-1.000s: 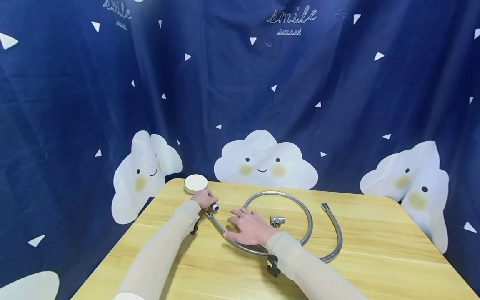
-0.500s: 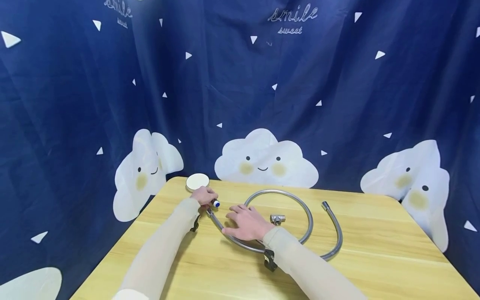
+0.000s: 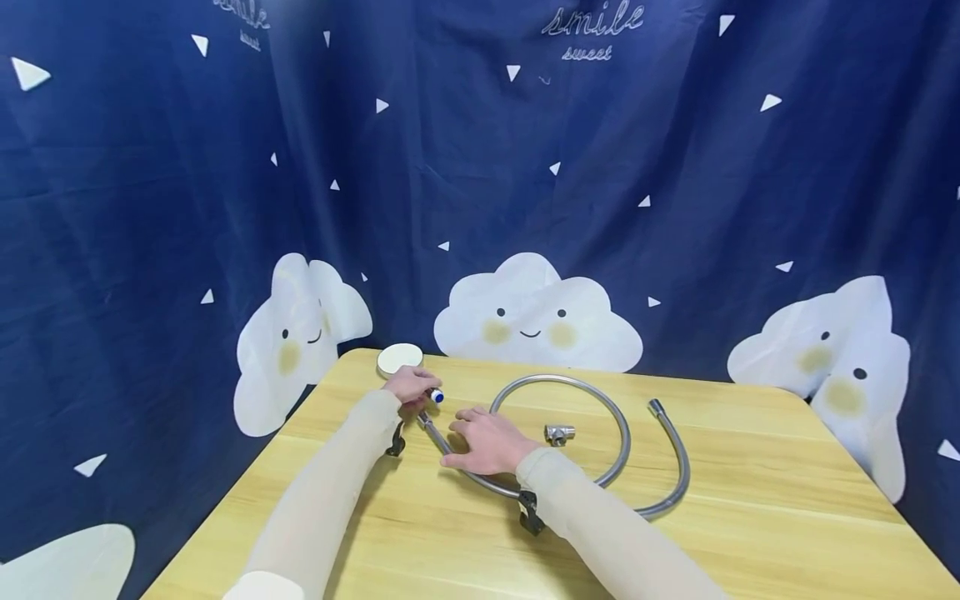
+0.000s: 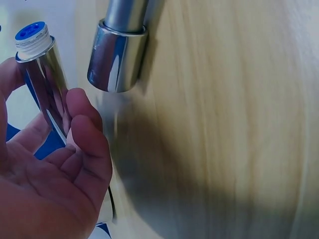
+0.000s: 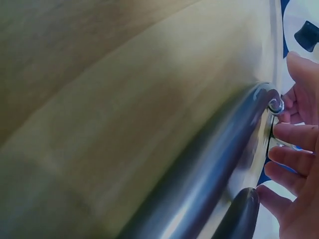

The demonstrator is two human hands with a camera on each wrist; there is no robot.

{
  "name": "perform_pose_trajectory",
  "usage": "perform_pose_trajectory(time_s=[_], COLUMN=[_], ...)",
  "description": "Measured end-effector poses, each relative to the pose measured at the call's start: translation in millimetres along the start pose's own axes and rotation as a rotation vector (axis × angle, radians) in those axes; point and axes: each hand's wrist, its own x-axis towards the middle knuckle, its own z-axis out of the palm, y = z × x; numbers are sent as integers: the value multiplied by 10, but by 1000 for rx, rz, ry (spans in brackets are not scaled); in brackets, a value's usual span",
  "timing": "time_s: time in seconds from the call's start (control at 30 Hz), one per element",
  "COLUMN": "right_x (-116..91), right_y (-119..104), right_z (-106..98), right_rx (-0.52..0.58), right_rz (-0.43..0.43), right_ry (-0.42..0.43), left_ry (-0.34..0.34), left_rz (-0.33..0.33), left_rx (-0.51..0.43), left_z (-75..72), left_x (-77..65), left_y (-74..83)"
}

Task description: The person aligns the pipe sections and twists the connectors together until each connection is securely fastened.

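In the head view, my left hand [image 3: 411, 383] is at the far left of the table, gripping the handle of a shower head with a round white face [image 3: 400, 358]. Close up in the left wrist view, thumb and fingers hold the chrome handle [image 4: 47, 89], whose white threaded end has a blue insert. Beside it, apart from the handle, lies the chrome end nut [image 4: 117, 59] of a grey shower hose [image 3: 626, 450]. My right hand [image 3: 491, 443] is spread over the hose's near-left stretch, fingers relaxed; whether it touches the hose cannot be told.
A small chrome T-shaped valve fitting [image 3: 558, 434] lies inside the hose loop. The hose's other end [image 3: 657, 407] points to the back right. Behind the wooden table [image 3: 787, 500] hangs a dark blue curtain [image 3: 480, 167] with clouds.
My right hand has shifted slightly left and away from me, towards the hose's left end. My left hand still grips the shower head, moved marginally farther back. The head view has tilted a little.
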Motion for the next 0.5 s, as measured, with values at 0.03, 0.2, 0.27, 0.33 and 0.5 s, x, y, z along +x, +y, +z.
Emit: perform_pose_trajectory(time_s=[0.03,0.2,0.27,0.33,0.5], right_x=[8,45,60,75,104], right_y=[-4,-19,-20,-20,-33], right_z=[6,40,58,73,98], right_rx=[6,32,28,21,8], right_rz=[4,22,26,29,22], right_ry=[-8,-25,-20,-17,-5], left_ry=[0,0,-2,-6,-11], left_rz=[-3,-18,-24,-26,-34], left_rx=[-18,-44,-48,-56,-85], left_z=[0,-5,-7,-10,-21], left_x=[-1,14,28,41,56], left_y=[-1,0,-5,-13,-30])
